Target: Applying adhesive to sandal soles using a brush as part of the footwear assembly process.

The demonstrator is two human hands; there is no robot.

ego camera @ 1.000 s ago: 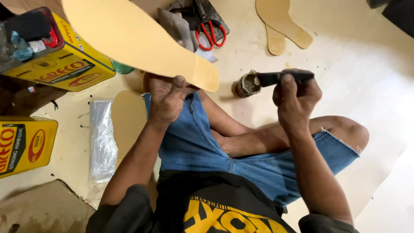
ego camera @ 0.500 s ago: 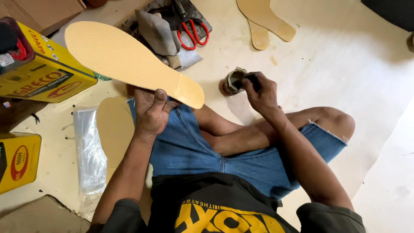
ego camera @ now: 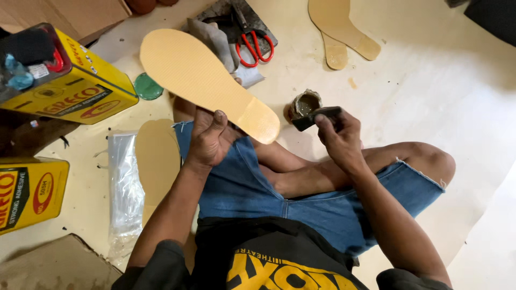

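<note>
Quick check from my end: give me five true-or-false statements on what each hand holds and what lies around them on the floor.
1. The left hand holds a tan sole by its heel end. True.
2. The right hand holds the scissors. False: it grips a dark brush handle; the red-handled scissors lie on the floor beyond the sole.
3. The brush points at a small open pot on the floor. True.
4. Both yellow tins lie to the person's right. False: the upper tin and the lower tin are on the left.
5. More soles lie on the floor at the top. True.
</note>
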